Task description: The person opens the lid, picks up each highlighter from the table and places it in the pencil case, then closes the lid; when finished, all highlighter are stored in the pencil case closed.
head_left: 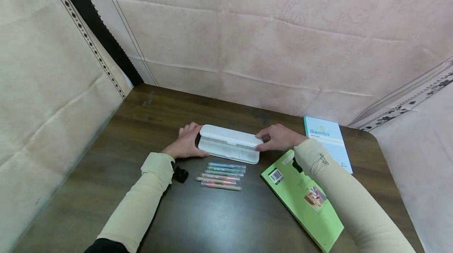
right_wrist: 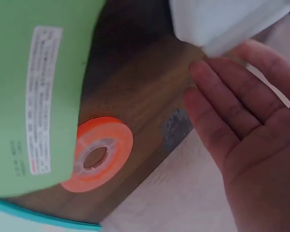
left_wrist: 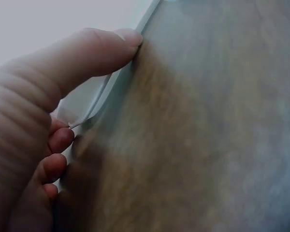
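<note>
A long white pencil case (head_left: 231, 136) lies on the dark wooden table, its lid seeming raised along the far side. My left hand (head_left: 187, 143) grips its left end, thumb along the near edge and fingers round the far side. In the left wrist view the thumb (left_wrist: 94, 50) presses the case's rim. My right hand (head_left: 279, 138) holds the right end between thumb and index finger; its other fingers (right_wrist: 222, 104) extend below the case's corner in the right wrist view. Several slim colored pens (head_left: 222, 176) lie in a row just nearer than the case.
A green book (head_left: 301, 202) lies at the right under my right forearm. Behind it is a blue-and-white notebook (head_left: 327, 137) marked Gambit. An orange tape roll (right_wrist: 120, 145) sits beside the green book in the right wrist view. Pale cloth walls (head_left: 226, 41) border the table.
</note>
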`<state>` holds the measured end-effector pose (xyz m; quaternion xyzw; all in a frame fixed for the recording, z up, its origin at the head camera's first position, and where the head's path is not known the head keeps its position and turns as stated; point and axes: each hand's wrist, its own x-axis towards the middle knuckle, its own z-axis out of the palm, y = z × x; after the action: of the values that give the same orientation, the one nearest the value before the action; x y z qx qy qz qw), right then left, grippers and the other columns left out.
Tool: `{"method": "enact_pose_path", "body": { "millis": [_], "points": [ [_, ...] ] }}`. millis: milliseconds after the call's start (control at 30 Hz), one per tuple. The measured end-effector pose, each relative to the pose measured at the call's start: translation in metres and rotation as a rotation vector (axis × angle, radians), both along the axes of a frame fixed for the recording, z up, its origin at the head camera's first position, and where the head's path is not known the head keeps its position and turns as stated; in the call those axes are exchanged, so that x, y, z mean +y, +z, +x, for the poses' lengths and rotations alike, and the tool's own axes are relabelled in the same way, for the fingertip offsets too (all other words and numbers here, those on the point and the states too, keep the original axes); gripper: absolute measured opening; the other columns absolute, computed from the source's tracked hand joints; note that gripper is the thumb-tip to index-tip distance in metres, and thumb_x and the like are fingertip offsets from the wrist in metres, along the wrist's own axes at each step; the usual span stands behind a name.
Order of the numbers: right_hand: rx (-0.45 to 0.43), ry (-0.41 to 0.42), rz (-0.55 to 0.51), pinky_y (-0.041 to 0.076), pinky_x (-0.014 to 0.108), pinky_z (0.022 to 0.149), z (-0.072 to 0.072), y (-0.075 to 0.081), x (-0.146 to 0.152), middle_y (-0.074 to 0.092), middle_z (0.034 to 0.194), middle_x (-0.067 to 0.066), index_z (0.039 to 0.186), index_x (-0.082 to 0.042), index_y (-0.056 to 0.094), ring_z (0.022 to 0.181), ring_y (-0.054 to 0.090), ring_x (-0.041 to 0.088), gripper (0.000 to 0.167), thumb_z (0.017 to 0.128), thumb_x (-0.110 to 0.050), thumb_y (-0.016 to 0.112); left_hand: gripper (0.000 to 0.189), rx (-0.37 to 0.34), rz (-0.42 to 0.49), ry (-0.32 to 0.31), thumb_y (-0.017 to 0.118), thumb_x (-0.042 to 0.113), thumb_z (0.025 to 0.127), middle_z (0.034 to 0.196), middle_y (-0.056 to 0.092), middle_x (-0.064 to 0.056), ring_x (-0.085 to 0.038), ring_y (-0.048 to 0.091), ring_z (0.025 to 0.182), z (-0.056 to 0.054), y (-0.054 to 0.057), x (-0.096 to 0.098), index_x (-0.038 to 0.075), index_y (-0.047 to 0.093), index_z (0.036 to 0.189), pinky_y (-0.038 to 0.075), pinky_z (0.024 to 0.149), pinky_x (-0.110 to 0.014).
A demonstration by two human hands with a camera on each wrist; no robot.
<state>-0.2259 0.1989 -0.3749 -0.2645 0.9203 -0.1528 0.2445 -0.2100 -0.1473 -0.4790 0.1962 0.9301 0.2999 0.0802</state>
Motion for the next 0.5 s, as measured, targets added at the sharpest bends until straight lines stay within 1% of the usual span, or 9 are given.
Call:
{"method": "enact_pose_path", "body": {
  "millis": [33,100,167,233,333,367,433,500],
  "points": [
    [-0.01,-0.032,-0.044,0.052,0.038,0.089,-0.001,0.001,0.003,0.071,0.114,-0.001,0.12,-0.017,0.07,0.099,0.064,0.014,0.047,0.087,-0.051,0.069,0.099,0.009,0.0,-0.003,0.082,0.055,0.069,0.129,0.043,-0.011,-0.028,0.036,0.111,0.0,0.0,-0.001,0.007,0.041,0.144,0.022,0.09,-0.042],
    [0.011,-0.088,-0.135,0.051,0.037,0.087,-0.004,0.001,0.009,0.073,0.107,-0.002,0.112,-0.019,0.073,0.095,0.064,0.012,0.037,0.09,-0.049,0.067,0.099,0.02,-0.002,-0.004,0.082,0.054,0.069,0.13,0.043,-0.012,-0.028,0.037,0.111,0.0,0.0,-0.001,0.007,0.041,0.145,0.023,0.09,-0.042],
    [0.035,-0.165,-0.241,0.051,0.038,0.086,-0.006,-0.001,0.013,0.073,0.102,0.0,0.105,-0.02,0.073,0.093,0.064,0.017,0.028,0.092,-0.044,0.066,0.099,0.022,-0.003,-0.003,0.083,0.055,0.069,0.132,0.043,-0.012,-0.028,0.037,0.112,0.0,0.001,-0.002,0.007,0.041,0.145,0.023,0.09,-0.043],
    [0.056,-0.253,-0.348,0.051,0.042,0.086,-0.008,-0.005,0.017,0.073,0.102,0.006,0.105,-0.017,0.071,0.095,0.065,0.025,0.023,0.095,-0.037,0.064,0.101,0.015,-0.004,-0.003,0.083,0.055,0.068,0.133,0.043,-0.012,-0.028,0.037,0.114,0.0,0.001,-0.001,0.009,0.039,0.147,0.024,0.091,-0.043],
    [0.05,-0.378,-0.482,0.053,0.049,0.089,-0.01,-0.013,0.02,0.071,0.106,0.013,0.108,-0.011,0.065,0.1,0.067,0.036,0.02,0.097,-0.027,0.063,0.102,0.012,-0.01,-0.006,0.083,0.057,0.067,0.133,0.044,-0.012,-0.028,0.037,0.114,0.0,0.0,0.001,0.01,0.039,0.147,0.024,0.091,-0.043],
    [0.048,-0.409,-0.514,0.053,0.05,0.089,-0.011,-0.016,0.021,0.07,0.108,0.014,0.11,-0.009,0.063,0.101,0.067,0.037,0.02,0.098,-0.025,0.062,0.103,0.018,-0.016,-0.009,0.083,0.057,0.067,0.133,0.044,-0.012,-0.028,0.037,0.113,0.0,-0.001,0.001,0.011,0.039,0.147,0.024,0.091,-0.043],
    [0.05,-0.446,-0.557,0.054,0.048,0.089,-0.015,-0.021,0.021,0.069,0.11,0.016,0.112,-0.007,0.061,0.101,0.068,0.036,0.02,0.099,-0.022,0.06,0.103,0.025,-0.026,-0.013,0.083,0.058,0.066,0.132,0.043,-0.012,-0.028,0.037,0.112,0.0,-0.001,0.002,0.011,0.039,0.147,0.024,0.09,-0.043],
    [0.061,-0.469,-0.567,0.055,0.045,0.087,-0.019,-0.023,0.02,0.068,0.11,0.016,0.112,-0.006,0.061,0.099,0.069,0.034,0.02,0.099,-0.021,0.059,0.103,0.03,-0.029,-0.019,0.083,0.057,0.066,0.132,0.044,-0.013,-0.028,0.037,0.111,0.0,0.0,0.003,0.01,0.039,0.146,0.024,0.089,-0.043]
  ]
}}
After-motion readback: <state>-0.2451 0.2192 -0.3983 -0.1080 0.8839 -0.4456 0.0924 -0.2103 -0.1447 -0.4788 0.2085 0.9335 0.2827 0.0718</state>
